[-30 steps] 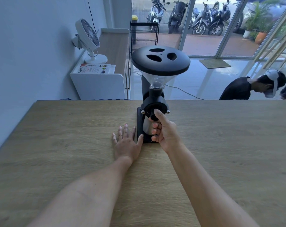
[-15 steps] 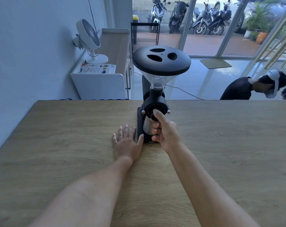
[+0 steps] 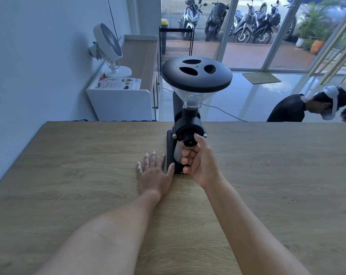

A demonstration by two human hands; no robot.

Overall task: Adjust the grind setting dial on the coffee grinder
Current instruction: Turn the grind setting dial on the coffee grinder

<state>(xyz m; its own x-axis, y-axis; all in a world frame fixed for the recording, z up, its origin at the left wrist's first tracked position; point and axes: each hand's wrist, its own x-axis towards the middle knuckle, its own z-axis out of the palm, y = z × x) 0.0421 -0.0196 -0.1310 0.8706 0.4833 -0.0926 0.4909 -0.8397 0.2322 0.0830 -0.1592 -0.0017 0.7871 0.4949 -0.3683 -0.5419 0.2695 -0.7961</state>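
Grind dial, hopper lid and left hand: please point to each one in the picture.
grind dial (image 3: 188, 135), head view, on its black front face.
hopper lid (image 3: 196, 74), head view, on its black top between the holes.
left hand (image 3: 153, 175), head view, on its back.

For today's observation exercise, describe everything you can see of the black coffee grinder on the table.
The matte black coffee grinder stands upright on the pale wooden table. A wide black lid with three oval holes tops its clear funnel hopper; below sits a round ribbed dial with silver side screws. The right hand pinches the dial; the left hand lies flat beside the base.
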